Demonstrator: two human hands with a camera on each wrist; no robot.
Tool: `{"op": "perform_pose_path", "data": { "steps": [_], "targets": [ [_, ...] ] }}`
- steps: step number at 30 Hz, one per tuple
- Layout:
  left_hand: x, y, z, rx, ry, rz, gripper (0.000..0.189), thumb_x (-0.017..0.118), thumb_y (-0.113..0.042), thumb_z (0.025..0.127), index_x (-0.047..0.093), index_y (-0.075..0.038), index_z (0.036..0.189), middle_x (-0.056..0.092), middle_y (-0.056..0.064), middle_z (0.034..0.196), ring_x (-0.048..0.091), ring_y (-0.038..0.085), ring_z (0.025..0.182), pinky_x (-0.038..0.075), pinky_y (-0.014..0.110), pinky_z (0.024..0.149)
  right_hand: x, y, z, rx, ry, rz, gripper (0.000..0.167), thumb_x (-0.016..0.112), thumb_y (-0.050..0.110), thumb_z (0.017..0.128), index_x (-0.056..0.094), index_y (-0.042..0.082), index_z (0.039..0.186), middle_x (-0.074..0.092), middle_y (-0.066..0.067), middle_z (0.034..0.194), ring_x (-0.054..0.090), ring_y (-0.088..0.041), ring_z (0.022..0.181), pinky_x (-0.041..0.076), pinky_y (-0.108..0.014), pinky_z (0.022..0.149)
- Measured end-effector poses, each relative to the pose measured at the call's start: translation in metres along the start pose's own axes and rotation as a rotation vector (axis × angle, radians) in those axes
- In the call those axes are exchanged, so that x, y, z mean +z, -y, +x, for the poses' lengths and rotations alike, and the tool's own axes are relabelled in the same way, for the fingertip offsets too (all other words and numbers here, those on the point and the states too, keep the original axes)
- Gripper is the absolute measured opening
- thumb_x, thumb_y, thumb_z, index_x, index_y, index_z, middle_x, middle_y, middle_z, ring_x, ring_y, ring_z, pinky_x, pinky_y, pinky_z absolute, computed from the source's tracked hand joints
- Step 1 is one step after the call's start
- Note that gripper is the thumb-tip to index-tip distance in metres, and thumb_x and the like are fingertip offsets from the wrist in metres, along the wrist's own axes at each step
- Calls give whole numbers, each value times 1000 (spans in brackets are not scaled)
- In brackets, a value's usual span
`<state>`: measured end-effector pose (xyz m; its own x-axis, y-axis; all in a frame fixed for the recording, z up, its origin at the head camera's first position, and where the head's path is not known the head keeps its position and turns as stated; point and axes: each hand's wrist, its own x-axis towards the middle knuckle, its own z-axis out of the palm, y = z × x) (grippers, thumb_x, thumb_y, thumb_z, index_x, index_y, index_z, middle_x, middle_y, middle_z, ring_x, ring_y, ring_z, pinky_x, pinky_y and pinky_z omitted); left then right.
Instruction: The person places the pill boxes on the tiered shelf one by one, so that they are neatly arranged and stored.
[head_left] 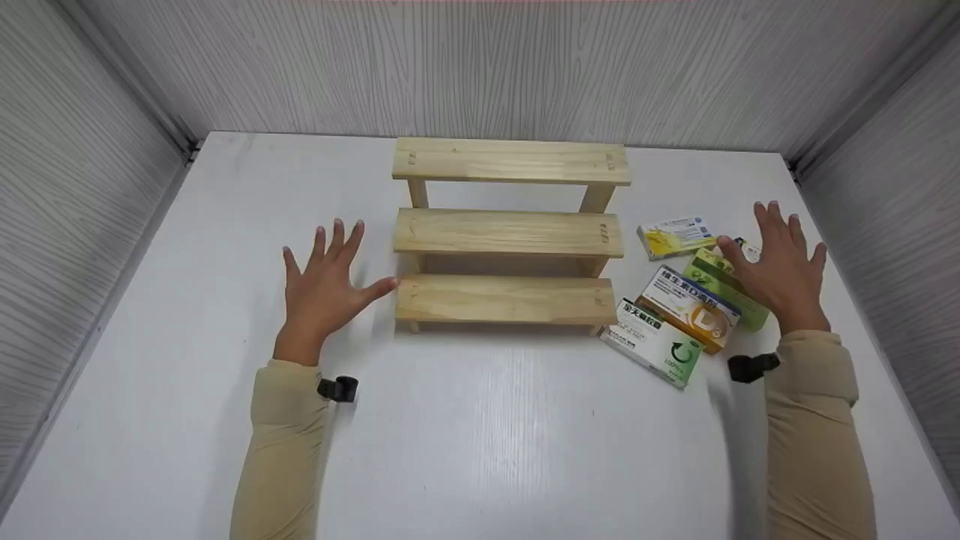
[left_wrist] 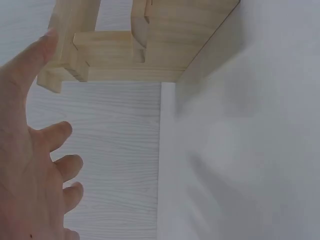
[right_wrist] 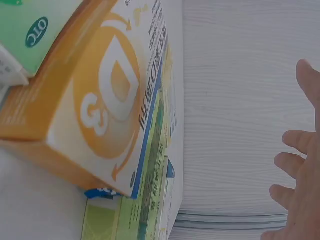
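My left hand [head_left: 321, 296] is spread above the table, its thumb tip close to the left end of the lowest step of a three-step wooden rack [head_left: 506, 298]. It holds nothing. My right hand [head_left: 784, 274] is also spread and holds nothing, above a group of medicine boxes. Beneath it lies a green box [head_left: 724, 281], partly covered by the hand. An orange and white vitamin D box [head_left: 688, 306] overlaps the green one. A white and green box [head_left: 654, 341] lies nearest the front, by the rack's lowest step. A yellow and white box [head_left: 676, 237] lies farther back.
A white table [head_left: 480, 435] carries everything. Grey wood-grain panels stand at the back [head_left: 510, 67], left [head_left: 67, 187] and right [head_left: 900, 172]. Partly behind the right hand, another whitish box [head_left: 748, 250] shows beside the green one.
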<state>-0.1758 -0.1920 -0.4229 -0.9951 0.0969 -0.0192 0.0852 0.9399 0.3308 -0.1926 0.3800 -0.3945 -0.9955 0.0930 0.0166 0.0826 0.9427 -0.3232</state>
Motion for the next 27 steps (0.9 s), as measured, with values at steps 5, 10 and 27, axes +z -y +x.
{"op": "perform_pose_path", "data": {
  "steps": [5,10,27],
  "targets": [
    [11,-2,-6,20,30,-75,100,51,-77,80,11,-27,156,9,10,162,6,34,150,-9,66,112,-3,-16,-10,10,1,49,92,40,69,91,5,13,157,1,-17,162,0,-43,147,-5,-71,108],
    [19,-3,-11,24,42,-158,98,57,-71,81,15,-26,156,16,11,161,15,33,149,-5,64,113,0,-28,-21,-9,5,107,90,51,58,92,10,10,156,11,-23,160,10,-49,144,4,-72,108],
    [32,-5,-17,10,87,-536,86,72,-51,81,31,-25,152,44,11,149,44,34,134,35,58,104,24,-38,-51,14,267,144,99,60,57,88,10,4,155,16,-36,152,16,-61,134,12,-77,99]
  ]
}}
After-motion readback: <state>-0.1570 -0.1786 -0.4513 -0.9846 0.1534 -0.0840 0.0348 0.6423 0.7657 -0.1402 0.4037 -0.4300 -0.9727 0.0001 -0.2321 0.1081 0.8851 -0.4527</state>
